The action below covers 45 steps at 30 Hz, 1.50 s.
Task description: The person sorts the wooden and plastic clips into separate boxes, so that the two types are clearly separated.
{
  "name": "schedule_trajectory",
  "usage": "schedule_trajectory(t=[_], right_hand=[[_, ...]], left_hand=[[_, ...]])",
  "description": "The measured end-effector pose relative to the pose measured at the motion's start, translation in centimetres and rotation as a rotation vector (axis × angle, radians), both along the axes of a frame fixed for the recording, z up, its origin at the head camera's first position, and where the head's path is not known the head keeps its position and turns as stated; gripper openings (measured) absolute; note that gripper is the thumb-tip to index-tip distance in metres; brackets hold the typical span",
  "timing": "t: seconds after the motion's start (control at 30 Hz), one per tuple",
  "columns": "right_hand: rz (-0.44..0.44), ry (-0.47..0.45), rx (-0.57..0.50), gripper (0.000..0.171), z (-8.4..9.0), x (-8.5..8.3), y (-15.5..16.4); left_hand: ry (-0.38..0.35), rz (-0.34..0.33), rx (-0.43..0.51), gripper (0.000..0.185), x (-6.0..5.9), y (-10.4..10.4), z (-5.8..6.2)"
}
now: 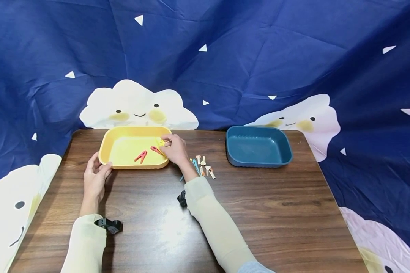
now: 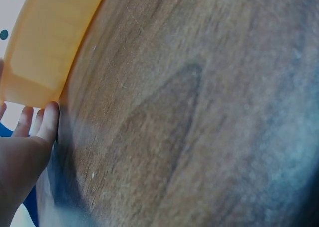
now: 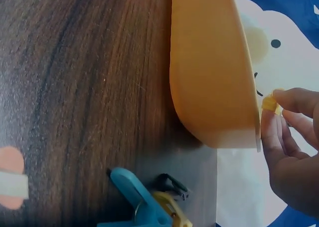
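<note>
Over the right end of the yellow tray, my right hand pinches a small yellow clothespin between thumb and fingers. Two red clothespins lie inside the tray: one red clothespin near the front, the other right below the hand. At the tray's front left corner, my left hand touches the outer wall with its fingers, the thumb near the front edge. The left wrist view shows those fingers fairly straight against the wall.
Right of the yellow tray lies a loose group of pegs, including a blue clothespin and small wooden pegs, partly behind my right forearm. A dark blue tray stands at the back right. A blue cloud-patterned cloth hangs behind the table.
</note>
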State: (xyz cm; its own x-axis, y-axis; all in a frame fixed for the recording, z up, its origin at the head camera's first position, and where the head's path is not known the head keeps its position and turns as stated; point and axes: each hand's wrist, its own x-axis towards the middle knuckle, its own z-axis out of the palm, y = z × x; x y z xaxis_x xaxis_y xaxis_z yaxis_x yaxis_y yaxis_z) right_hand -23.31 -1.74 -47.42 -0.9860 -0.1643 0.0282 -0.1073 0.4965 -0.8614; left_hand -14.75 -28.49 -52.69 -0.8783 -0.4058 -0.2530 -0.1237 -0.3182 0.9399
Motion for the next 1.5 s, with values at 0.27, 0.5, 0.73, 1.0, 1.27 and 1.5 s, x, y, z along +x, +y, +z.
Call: schedule_trajectory(t=[0.27,0.5,0.73,1.0,1.27,1.5], right_hand=[[0.081,0.043,0.101,0.033,-0.2,-0.1,-1.6],[0.187,0.077,0.281,0.035,-0.5,0.3,-2.7],[0.222,0.08,0.301,0.033,-0.7,0.7,-2.9],[0.216,0.092,0.231,0.031,-0.5,0.6,-2.5],[0.204,0.043,-0.032,0.033,-0.6,0.5,-1.6],[0.232,-0.045,-0.245,0.034,-0.3,0.7,-0.1]], left_hand=[[-0.005,-0.005,-0.015,0.065,0.0,0.0,0.3],[0.003,-0.009,-0.017,0.065,0.2,0.1,0.2],[0.018,0.01,0.015,0.065,0.6,0.2,-0.4],[0.03,-0.002,0.001,0.065,0.4,0.3,-0.1],[0.022,-0.002,0.019,0.066,0.2,0.3,0.0],[0.018,-0.002,0.018,0.066,0.2,0.2,0.1]])
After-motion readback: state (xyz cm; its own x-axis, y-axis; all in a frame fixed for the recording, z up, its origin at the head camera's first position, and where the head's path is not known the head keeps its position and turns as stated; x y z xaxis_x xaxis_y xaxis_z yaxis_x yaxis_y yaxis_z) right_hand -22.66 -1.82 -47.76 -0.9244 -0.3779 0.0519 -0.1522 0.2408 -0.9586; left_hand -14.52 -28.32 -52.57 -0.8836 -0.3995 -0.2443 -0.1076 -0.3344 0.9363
